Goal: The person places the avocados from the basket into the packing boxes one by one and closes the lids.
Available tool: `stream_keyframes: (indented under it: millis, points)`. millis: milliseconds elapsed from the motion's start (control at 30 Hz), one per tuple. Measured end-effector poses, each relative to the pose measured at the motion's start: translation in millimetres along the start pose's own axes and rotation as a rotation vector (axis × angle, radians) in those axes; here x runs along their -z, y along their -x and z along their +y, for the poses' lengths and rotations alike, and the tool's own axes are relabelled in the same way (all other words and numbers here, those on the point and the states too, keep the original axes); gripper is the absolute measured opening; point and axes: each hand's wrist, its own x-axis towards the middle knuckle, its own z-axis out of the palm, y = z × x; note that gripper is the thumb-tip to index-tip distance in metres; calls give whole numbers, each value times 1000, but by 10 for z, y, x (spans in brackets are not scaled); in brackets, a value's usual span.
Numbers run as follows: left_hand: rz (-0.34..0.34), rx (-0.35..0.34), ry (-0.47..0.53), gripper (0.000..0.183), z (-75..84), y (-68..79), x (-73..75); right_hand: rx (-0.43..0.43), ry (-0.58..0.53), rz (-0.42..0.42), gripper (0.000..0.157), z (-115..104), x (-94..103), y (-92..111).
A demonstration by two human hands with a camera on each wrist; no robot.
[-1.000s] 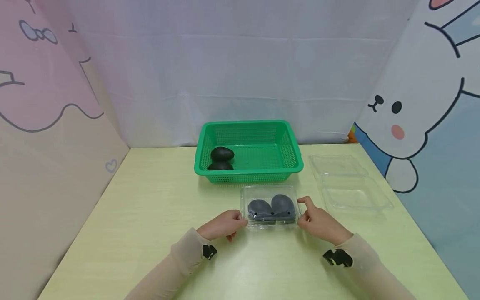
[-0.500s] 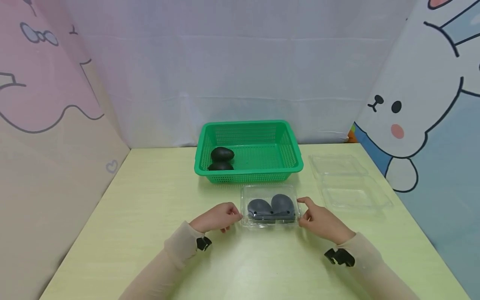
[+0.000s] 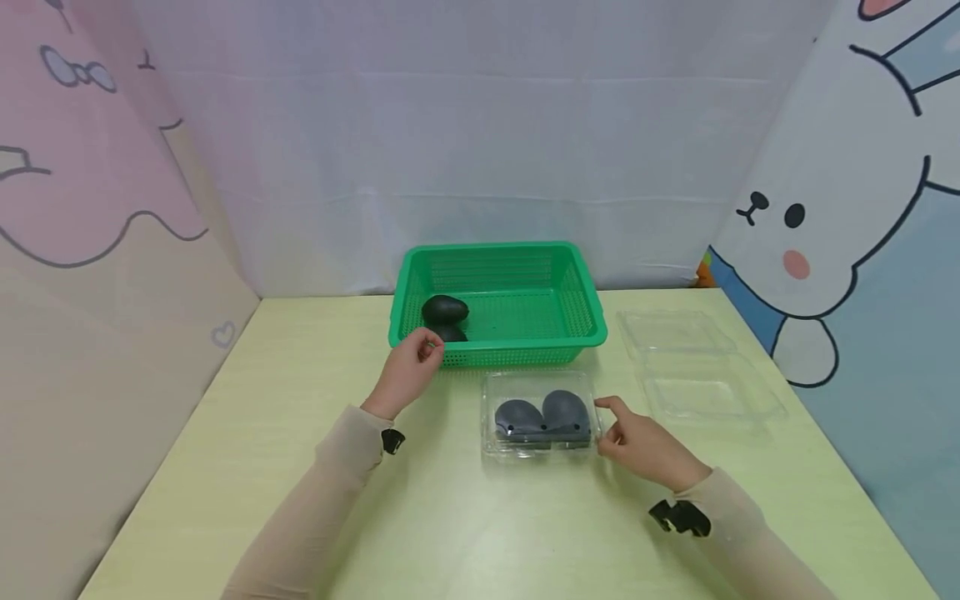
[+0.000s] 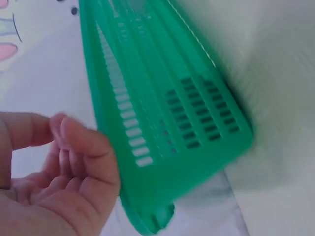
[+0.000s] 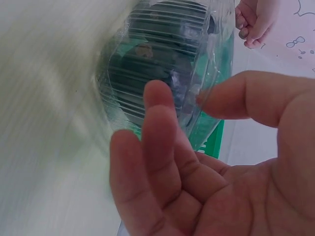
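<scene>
On the table a shut clear plastic clamshell box point(image 3: 540, 383) holds two dark avocados point(image 3: 566, 412), dulled by its lid. My right hand point(image 3: 645, 447) is at the box's right side, one fingertip against its rim in the right wrist view; the other fingers are bent loosely beside it and do not grip. My left hand point(image 3: 407, 372) is raised at the front left corner of the green basket point(image 3: 525, 344), fingers loosely curled with nothing between them. In the left wrist view the hand point(image 4: 74, 182) appears beside the basket's rim. Two more dark avocados point(image 3: 445, 310) lie inside, the nearer partly hidden.
A second clear clamshell box point(image 3: 708, 387) lies opened out flat at the right of the table point(image 3: 315, 358). Behind the basket hangs a pale cloth point(image 3: 480, 150), with printed cloths at both sides.
My left hand has let go of the clamshell's left side and moved forward and left to the basket's front corner. The right hand and the box have stayed nearly still.
</scene>
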Motion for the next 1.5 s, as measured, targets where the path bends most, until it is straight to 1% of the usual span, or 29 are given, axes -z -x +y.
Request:
stream_keyframes:
  millis: [67,200,300,367,433,533,567,667,733,833,967,1033,1133,1333,1433,1500]
  points:
    - [101,-20,-22,13,-60,-89,56,-4,-1,0,62,-5,3,5]
    - [221,-25,-29,15,-133,-219,167,-9,-3,-2,62,-18,8,11]
    - [289,-30,-50,16,-169,-298,240,-14,-3,-1,61,-25,8,12]
    - [322,-34,-78,16,-218,-356,270,-16,-1,-2,61,-28,8,12]
    - [340,-20,-94,18,-273,-422,282,-16,-1,-3,61,-29,11,13]
    - [330,34,-80,26,-369,-528,263,-19,0,-5,61,-28,22,19]
    - [320,62,-67,30,-394,-563,251,-20,1,-5,61,-25,27,20]
    - [268,136,-43,45,-451,-664,221,-21,0,1,61,-16,37,22]
    - [227,170,-34,54,-461,-713,219,-18,-3,6,61,-9,36,20]
    - [173,206,-32,63,-482,-759,227,-10,-11,11,62,3,23,12]
    - [141,256,-12,68,-528,-773,238,-7,-32,8,62,12,2,7]
    - [135,270,-9,69,-548,-769,235,-10,-39,8,62,11,-6,14]
    - [129,267,-10,68,-560,-766,226,-16,-38,15,62,11,-17,25]
    - [148,279,-9,66,-560,-761,217,-27,-6,24,59,-3,-20,37]
    - [148,280,-9,67,-557,-760,216,-18,32,59,53,-16,80,91]
    - [150,275,-4,67,-551,-764,215,5,70,134,47,1,234,153]
